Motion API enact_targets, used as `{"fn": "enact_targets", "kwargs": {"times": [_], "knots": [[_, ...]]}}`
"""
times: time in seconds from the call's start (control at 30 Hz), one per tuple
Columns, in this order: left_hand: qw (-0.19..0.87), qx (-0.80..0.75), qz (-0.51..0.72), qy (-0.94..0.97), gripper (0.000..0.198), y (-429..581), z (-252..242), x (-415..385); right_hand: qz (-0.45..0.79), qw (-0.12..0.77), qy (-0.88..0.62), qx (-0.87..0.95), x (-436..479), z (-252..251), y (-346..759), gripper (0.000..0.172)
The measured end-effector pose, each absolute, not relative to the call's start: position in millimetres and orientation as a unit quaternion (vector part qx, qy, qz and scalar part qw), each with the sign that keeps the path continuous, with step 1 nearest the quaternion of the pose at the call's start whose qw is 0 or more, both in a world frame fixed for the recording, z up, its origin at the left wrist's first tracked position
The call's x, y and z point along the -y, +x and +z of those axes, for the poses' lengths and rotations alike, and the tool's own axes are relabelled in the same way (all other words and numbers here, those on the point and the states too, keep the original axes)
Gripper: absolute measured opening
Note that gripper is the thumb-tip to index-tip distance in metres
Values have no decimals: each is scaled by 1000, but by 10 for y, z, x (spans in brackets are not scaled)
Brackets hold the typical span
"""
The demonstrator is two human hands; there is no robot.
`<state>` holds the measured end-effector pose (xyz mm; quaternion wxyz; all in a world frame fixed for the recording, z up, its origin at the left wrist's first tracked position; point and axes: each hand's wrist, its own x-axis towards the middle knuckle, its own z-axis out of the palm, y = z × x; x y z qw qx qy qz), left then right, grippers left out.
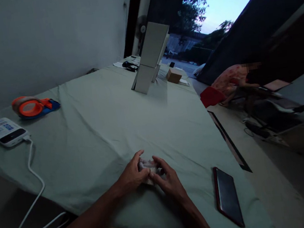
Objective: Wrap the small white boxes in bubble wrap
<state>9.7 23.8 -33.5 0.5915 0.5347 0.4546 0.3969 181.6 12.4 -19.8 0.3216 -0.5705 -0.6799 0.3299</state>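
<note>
Close to the near edge of the cloth-covered table, my left hand (133,173) and my right hand (168,178) are curled around a small pale, lumpy object (148,165). It looks whitish-grey, and its kind is not clear in the dim light. Both thumbs press on its near side, while the fingers wrap its left and right. Much of its outline is hidden behind the fingers. To the right of my right hand lies a smartphone (228,196) with a dark red edge, screen up.
A pale green cloth (108,115) covers the table. At left are an orange-and-blue tape dispenser (36,106) and a white device (6,132) with a cable (39,176). Farther back stand a tall folded cardboard piece (151,51) and a small box (173,75). A person (231,80) sits at right.
</note>
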Motion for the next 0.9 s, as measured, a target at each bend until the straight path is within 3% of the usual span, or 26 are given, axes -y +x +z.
{"fn": "enact_targets", "kwargs": {"times": [0.23, 0.57, 0.8, 0.9], "knots": [[609, -430, 407, 528, 69, 91, -308, -233, 316, 340, -569, 678, -47, -266, 1800, 54], [518, -492, 395, 578, 64, 83, -296, -178, 326, 335, -585, 663, -31, -263, 1789, 55], [572, -456, 414, 542, 67, 48, -338, -215, 329, 334, -583, 664, -52, -260, 1793, 54], [565, -457, 416, 547, 65, 58, -330, -225, 338, 332, -574, 668, -75, -198, 1797, 46]]}}
